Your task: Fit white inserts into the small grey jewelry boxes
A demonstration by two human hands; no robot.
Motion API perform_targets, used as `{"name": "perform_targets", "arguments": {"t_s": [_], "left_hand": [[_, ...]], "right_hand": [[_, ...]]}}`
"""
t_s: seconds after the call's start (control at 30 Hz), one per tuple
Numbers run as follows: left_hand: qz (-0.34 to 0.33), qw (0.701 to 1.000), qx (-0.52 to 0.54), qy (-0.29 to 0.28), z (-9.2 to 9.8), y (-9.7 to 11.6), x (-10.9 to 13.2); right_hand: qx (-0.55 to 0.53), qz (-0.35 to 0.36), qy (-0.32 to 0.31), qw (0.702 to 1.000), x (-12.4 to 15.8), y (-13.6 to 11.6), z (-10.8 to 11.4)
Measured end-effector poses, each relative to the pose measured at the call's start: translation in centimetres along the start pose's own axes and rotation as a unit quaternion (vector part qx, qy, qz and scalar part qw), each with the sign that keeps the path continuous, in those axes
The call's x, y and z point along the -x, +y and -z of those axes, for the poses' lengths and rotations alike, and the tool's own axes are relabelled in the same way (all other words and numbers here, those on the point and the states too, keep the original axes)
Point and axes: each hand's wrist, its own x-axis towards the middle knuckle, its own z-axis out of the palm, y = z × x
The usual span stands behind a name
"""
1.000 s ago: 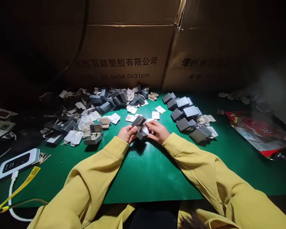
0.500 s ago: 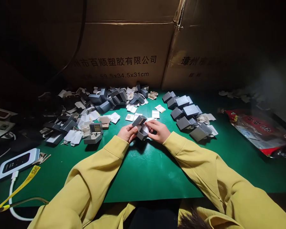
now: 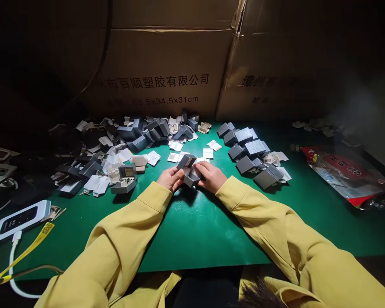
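Over the middle of the table, a small grey box (image 3: 190, 177) is held with its hinged lid raised and its pale inside showing. My left hand (image 3: 170, 178) grips it from the left, thumb on the front near the hinge. The fingers of my right hand (image 3: 211, 176) are closed at the box's right edge, their tips partly hidden by the box wall. White folded card pieces (image 3: 208, 153) lie just beyond my hands. Left of them, another open grey box (image 3: 123, 185) with a pale insert stands on the table.
A heap of grey boxes and card inserts (image 3: 141, 141) spreads over the back left. Closed grey boxes (image 3: 256, 147) are grouped at the right. A red-and-clear plastic bag (image 3: 346, 175) lies far right, a white device with a cable (image 3: 21, 220) at left. Cardboard cartons (image 3: 167, 55) stand behind.
The white piece seen between my right fingers and the box shows less now, and more of the box's inside is visible. My right fingers have shifted slightly. The whole view has moved a little.
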Motion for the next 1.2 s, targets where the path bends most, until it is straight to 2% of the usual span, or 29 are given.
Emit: {"name": "perform_targets", "arguments": {"t_s": [0.07,0.13,0.27,0.33,0.4,0.5,0.6,0.87,1.07,1.2], "left_hand": [[0.001,1.0,0.009,0.005,0.2,0.0,-0.2],[-0.016,0.999,0.023,0.019,0.2,0.0,-0.3],[-0.05,0.998,0.018,0.038,-0.2,-0.1,-0.3],[-0.059,0.997,-0.003,0.043,-0.3,-0.3,-0.3],[-0.073,0.995,-0.042,0.049,-0.3,-0.3,-0.4],[-0.097,0.985,-0.124,0.067,-0.4,-0.2,-0.4],[-0.106,0.978,-0.162,0.082,-0.6,0.0,-0.2],[-0.123,0.975,-0.164,0.087,-0.7,0.0,-0.3],[-0.111,0.977,-0.157,0.094,-0.9,0.1,-0.1],[-0.091,0.98,-0.155,0.081,-1.0,0.0,0.0]], "right_hand": [[-0.061,-0.041,0.016,0.997,-0.3,0.6,0.2],[-0.147,-0.116,0.051,0.981,-0.7,1.4,0.4],[-0.335,-0.265,0.099,0.899,-1.5,2.7,0.6],[-0.394,-0.297,0.1,0.864,-1.7,2.5,0.6],[-0.421,-0.298,0.111,0.85,-1.7,2.0,0.6],[-0.43,-0.264,0.119,0.855,-1.5,0.9,0.2],[-0.423,-0.231,0.09,0.872,-1.1,0.2,-0.2],[-0.285,-0.148,0.04,0.946,-0.8,-0.4,0.3],[-0.209,-0.114,0.012,0.971,-0.9,-0.5,0.9],[-0.18,-0.122,-0.044,0.975,-1.1,-0.3,1.3]]}}
